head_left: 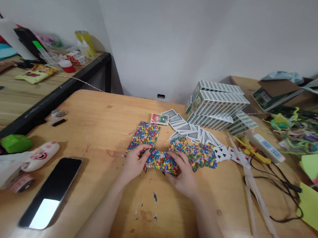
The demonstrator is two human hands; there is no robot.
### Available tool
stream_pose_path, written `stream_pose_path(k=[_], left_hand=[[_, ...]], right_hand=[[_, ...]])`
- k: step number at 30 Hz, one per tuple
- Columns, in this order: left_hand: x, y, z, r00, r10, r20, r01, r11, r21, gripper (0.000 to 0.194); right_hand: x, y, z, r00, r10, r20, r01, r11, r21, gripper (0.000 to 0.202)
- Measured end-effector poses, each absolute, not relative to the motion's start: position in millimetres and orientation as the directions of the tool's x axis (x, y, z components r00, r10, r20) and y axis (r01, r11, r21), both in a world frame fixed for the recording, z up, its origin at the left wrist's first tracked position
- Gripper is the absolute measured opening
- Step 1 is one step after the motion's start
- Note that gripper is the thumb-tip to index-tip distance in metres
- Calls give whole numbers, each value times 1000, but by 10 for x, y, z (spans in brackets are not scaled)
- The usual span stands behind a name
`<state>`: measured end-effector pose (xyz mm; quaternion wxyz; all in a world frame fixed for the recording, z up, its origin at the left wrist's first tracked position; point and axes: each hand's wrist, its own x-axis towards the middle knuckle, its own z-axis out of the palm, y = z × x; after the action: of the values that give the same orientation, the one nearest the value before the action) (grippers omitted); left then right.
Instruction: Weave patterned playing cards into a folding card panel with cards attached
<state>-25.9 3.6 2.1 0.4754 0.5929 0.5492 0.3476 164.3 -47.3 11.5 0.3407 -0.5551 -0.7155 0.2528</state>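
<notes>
A piece with a dense red, blue, yellow and green pattern (155,160), thin like paper or card, spans the gap between my hands. My left hand (135,162) pinches its left end with thumb and fingers. At the right end, my right hand (183,173) has its fingers on top and thumb below. A flat patterned rectangle (146,133) lies just beyond my left hand. More overlapping patterned pieces (203,155) spread to the right of my right hand, ending beside face-up playing cards (221,153). Whether the held piece is one or several layers, I cannot tell.
Playing cards with grey backs (183,127) lie fanned behind, near a small card box (159,119). Striped boxes (218,102) are stacked at the back right. A power strip (266,147), cables and clear plastic strips (251,184) lie right; a phone (51,193) lies left.
</notes>
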Motion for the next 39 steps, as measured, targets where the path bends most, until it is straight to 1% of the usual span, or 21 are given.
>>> stream_pose_path(k=[2,7,11,15,18,22,26,29,33,39], left_hand=[[-279,44,23,185,977,-109,338,41,940,26],[-273,40,25,227,974,-17,402,-78,912,21],[-235,24,45,218,976,-11,392,-77,916,19],[-194,-1,68,199,979,40,380,-115,918,16],[-166,-20,76,224,973,62,377,-145,915,14],[-131,-35,81,263,963,51,352,-145,925,14],[-93,-54,85,274,960,57,332,-150,931,13],[-64,-76,83,289,957,32,312,-126,942,12],[-45,-95,81,288,958,2,289,-89,953,12],[-22,-112,98,253,967,-36,254,-31,967,13]], right_hand=[[1625,-486,143,-179,968,178,602,251,-758,60],[1617,-496,193,-230,963,140,550,247,-798,56],[1627,-507,181,-230,967,111,555,224,-801,58],[1631,-536,168,-198,979,52,565,158,-810,59],[1628,-554,170,-196,981,11,560,121,-820,56],[1620,-564,187,-219,975,-23,528,99,-843,54],[1601,-568,218,-234,972,-30,515,97,-852,53],[1589,-575,232,-251,968,-30,507,105,-855,53],[1586,-584,227,-245,970,0,502,127,-856,54],[1565,-570,192,-207,977,49,529,154,-835,49]])
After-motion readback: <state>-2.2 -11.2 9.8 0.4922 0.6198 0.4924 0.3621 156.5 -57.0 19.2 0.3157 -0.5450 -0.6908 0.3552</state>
